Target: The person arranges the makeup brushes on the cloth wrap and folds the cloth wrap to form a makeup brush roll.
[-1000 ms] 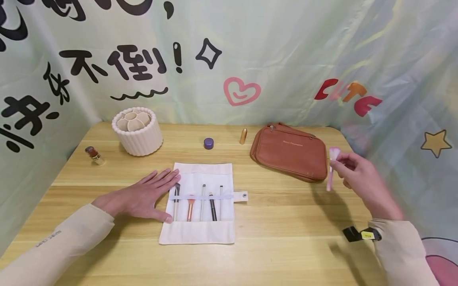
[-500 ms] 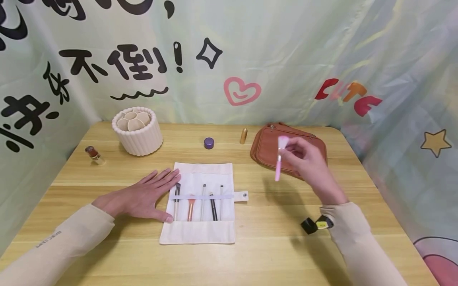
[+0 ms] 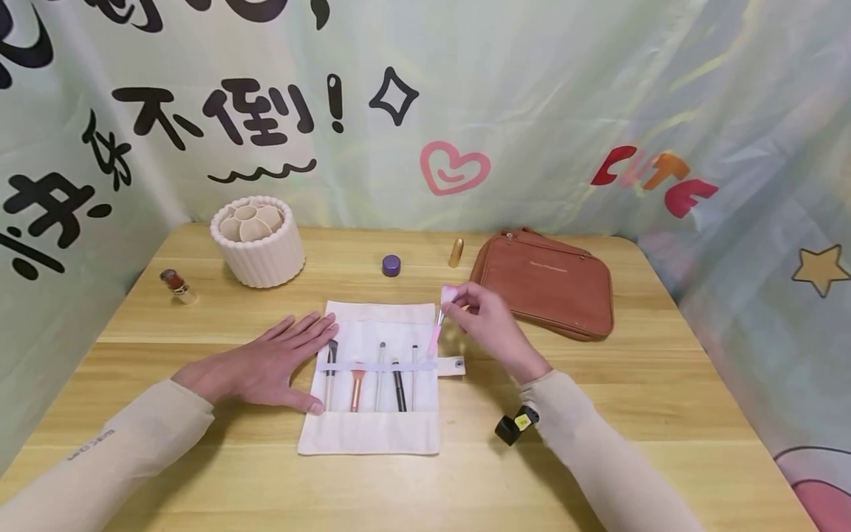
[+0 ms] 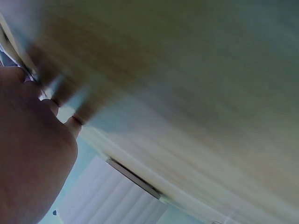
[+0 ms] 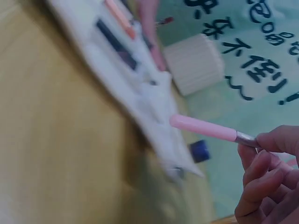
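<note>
A pink makeup brush [image 3: 435, 334] is pinched near its bristles by my right hand [image 3: 490, 325], handle end pointing down over the right edge of a white brush roll [image 3: 368, 434]. In the right wrist view the thumb and fingers grip the metal collar of the pink brush [image 5: 205, 128]. Several brushes stand in the roll's slots behind a strap, among them a copper-handled brush [image 3: 357, 388] and a black-handled brush [image 3: 400, 388]. My left hand [image 3: 275, 363] lies flat with spread fingers, touching the roll's left edge.
A brown zip bag [image 3: 545, 284] lies at the back right. Along the back stand a gold bullet-shaped tube [image 3: 456, 253], a purple-lidded jar [image 3: 391, 266] and a white ribbed holder [image 3: 262, 255]. A small red-brown-topped bottle [image 3: 178, 287] is at the left. Printed curtains border the table.
My right hand has carried the pink makeup brush leftward from beside the brown bag to the brush roll's right edge. The left hand stays in place on the roll.
</note>
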Demonstrator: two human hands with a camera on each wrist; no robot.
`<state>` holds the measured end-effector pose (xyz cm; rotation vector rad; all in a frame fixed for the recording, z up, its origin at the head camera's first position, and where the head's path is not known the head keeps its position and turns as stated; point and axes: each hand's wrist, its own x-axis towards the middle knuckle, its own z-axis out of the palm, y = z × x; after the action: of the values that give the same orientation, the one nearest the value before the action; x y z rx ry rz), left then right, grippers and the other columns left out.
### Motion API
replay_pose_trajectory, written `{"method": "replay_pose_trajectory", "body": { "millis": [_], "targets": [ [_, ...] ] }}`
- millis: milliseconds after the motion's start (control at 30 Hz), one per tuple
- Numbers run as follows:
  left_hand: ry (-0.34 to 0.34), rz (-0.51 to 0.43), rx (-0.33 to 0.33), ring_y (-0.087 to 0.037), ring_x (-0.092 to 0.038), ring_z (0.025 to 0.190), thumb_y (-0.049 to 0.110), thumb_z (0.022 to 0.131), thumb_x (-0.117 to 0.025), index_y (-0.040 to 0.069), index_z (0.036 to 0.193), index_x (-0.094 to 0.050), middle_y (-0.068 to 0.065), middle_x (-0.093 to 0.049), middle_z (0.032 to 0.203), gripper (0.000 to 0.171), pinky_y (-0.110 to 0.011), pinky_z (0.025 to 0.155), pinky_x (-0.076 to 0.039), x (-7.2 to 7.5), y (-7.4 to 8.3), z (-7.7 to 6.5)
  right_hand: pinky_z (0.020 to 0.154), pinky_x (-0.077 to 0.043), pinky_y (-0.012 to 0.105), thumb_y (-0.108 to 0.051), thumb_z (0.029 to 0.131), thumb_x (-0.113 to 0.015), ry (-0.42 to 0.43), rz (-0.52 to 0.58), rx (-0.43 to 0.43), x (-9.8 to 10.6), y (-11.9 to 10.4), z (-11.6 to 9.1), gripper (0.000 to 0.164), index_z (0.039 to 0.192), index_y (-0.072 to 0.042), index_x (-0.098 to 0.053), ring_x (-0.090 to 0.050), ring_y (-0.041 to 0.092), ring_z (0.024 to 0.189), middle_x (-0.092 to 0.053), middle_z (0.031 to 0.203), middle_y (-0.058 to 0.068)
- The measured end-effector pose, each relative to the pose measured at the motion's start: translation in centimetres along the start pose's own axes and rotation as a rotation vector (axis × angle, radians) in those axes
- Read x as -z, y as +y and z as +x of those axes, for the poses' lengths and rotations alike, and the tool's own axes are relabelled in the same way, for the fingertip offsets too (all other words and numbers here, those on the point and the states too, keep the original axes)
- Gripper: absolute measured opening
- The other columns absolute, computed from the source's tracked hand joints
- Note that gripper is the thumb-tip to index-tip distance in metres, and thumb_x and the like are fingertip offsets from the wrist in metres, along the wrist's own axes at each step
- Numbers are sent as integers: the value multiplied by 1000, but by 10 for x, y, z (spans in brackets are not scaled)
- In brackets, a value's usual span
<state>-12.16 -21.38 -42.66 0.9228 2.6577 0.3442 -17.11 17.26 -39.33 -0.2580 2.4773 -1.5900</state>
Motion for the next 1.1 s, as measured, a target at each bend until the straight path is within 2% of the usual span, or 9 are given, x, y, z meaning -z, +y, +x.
{"method": "replay_pose_trajectory", "body": {
  "millis": [233,367,567,767,900,1100],
  "targets": [
    [3,5,-5,-43,-7,170,81,91,-66,8,175,-17,-13,-8,185,122,-70,134,-8,0,2,0,56,-46,22,-15,105,-73,-42,-42,-38,-11,11,1,17,118,-4,-68,-61,21,75,-70,102,12],
    [9,3,-5,-44,-8,170,81,91,-66,7,175,-18,-13,-9,185,122,-70,134,-9,0,1,-1,59,-43,25,-18,104,-75,-114,-118,-40,-14,12,2,17,116,-6,-70,-57,17,72,-70,98,7],
    [3,-2,4,-42,-7,171,81,90,-66,8,175,-17,-12,-8,185,122,-69,134,-7,-1,1,-1,74,-48,29,-21,102,-76,-239,-204,-67,-20,10,3,12,106,-10,-72,-59,16,84,-69,96,3],
    [5,3,4,-43,-8,170,81,90,-66,8,175,-18,-12,-8,185,122,-69,134,-8,-1,2,0,69,-43,29,-22,98,-79,-322,-268,-97,-18,8,-2,11,97,-12,-74,-55,16,79,-70,90,0],
    [4,9,4,-43,-8,170,80,91,-66,8,175,-18,-12,-9,185,121,-69,134,-9,2,3,-1,69,-42,30,-24,98,-79,-335,-307,-69,-17,10,-4,10,96,-14,-76,-54,16,77,-70,88,-1],
    [9,10,-2,-44,-9,170,80,91,-66,7,175,-19,-13,-10,185,121,-70,134,-10,2,3,-1,76,-46,31,-21,103,-76,-298,-364,68,-20,11,-4,3,102,-18,-77,-56,14,79,-65,85,-3]
  ]
}}
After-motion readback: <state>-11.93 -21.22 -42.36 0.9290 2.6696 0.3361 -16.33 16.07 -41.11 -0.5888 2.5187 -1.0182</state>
